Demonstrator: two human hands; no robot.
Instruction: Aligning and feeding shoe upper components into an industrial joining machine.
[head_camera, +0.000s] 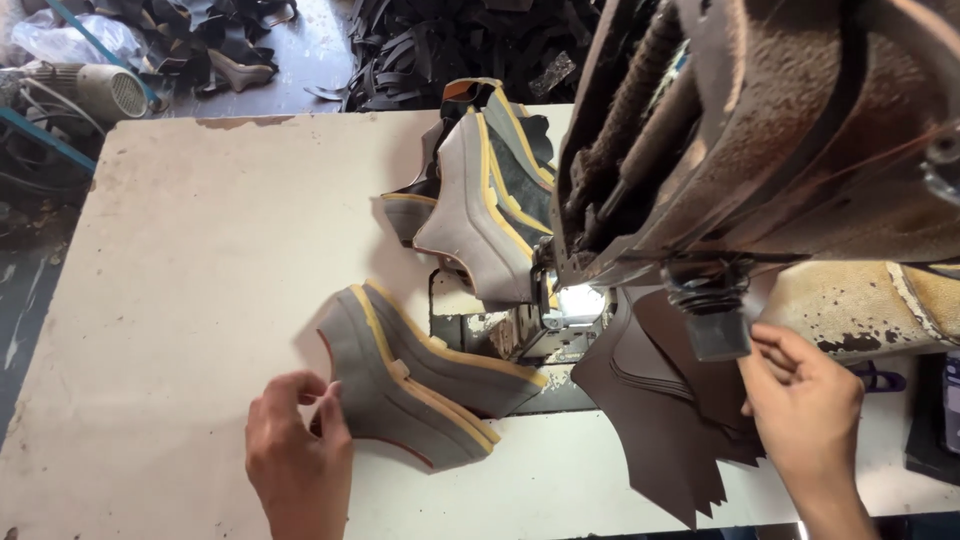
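Observation:
My left hand (297, 452) pinches the near edge of a grey shoe upper piece with yellow trim (415, 375), which lies on the pale table (200, 260) in front of the sewing machine's needle area (572, 305). My right hand (805, 410) rests on a stack of dark brown leather pieces (660, 420) at the right, just below a small metal part of the machine (715, 325). It touches the leather with fingers curled.
A pile of more grey and yellow sewn pieces (480, 190) stands behind the needle. The worn sewing machine head (760, 130) fills the upper right. Black leather scraps (440, 40) and a small motor (100, 90) lie on the floor beyond the table.

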